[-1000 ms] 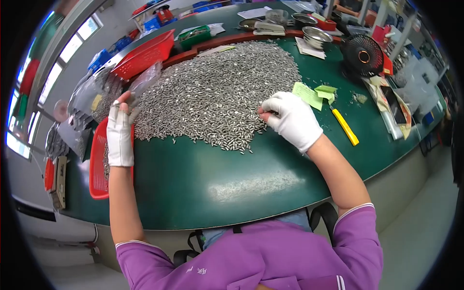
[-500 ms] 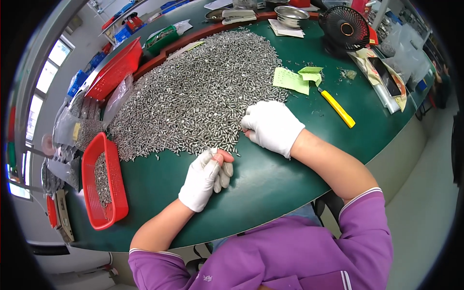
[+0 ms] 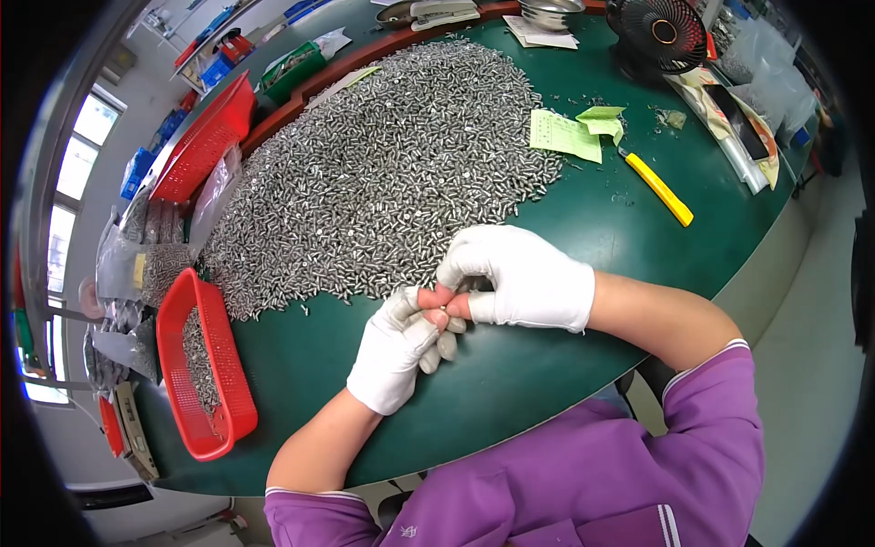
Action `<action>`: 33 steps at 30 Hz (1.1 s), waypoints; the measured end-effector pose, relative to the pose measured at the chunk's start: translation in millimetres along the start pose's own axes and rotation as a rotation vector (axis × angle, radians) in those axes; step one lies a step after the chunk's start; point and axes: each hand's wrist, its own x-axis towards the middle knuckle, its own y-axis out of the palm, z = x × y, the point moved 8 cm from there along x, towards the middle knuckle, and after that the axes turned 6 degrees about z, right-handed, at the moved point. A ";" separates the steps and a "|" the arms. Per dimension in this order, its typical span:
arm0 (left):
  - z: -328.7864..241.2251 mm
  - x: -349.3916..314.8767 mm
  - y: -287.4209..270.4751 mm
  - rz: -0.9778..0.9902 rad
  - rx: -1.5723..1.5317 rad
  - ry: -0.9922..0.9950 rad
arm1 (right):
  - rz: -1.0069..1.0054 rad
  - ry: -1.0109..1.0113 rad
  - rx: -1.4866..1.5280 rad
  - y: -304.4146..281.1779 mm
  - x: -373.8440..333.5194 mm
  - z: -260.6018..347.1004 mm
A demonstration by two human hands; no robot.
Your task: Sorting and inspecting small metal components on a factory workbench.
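A wide pile of short silver metal pins (image 3: 365, 191) covers the middle of the green table. At its near edge, my left hand (image 3: 392, 351), in a white glove with bare fingertips, is closed in a pinch. My right hand (image 3: 519, 278), gloved the same way, reaches in from the right with thumb and forefinger pinched against the left fingertips. Between the fingers of both hands shows a tiny bright bit of a metal pin (image 3: 444, 309); most of it is hidden by the fingers.
To the left stands a red basket (image 3: 239, 401) partly filled with pins. Right of the pile lie a green paper note (image 3: 565, 137) and a yellow utility knife (image 3: 658, 189). Farther back are a black fan (image 3: 663, 35), a phone (image 3: 736, 121) and a green bin (image 3: 299, 73).
My right hand has left the pile's right edge and come toward me and left, its fingertips meeting my left hand's. The whole view has shifted slightly.
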 end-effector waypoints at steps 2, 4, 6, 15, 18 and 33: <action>-1.8 1.9 -0.3 0.025 0.025 0.023 | -0.032 -0.020 -0.130 -7.9 -0.3 4.0; -3.6 2.5 0.2 0.051 0.051 0.042 | -0.107 -0.055 -0.398 -18.4 -2.1 10.7; -3.6 2.4 -0.3 0.038 0.017 0.044 | -0.083 -0.021 -0.619 -23.8 -2.8 9.0; -3.9 7.0 -3.0 0.043 -0.034 0.108 | 0.078 0.150 -0.739 6.6 -4.6 -12.2; -3.9 6.7 -4.6 0.067 -0.011 0.083 | 0.067 0.101 -0.821 11.4 -4.3 -8.4; 1.6 4.8 1.6 0.113 0.020 -0.087 | -0.096 -0.168 -0.706 -6.6 -3.8 14.3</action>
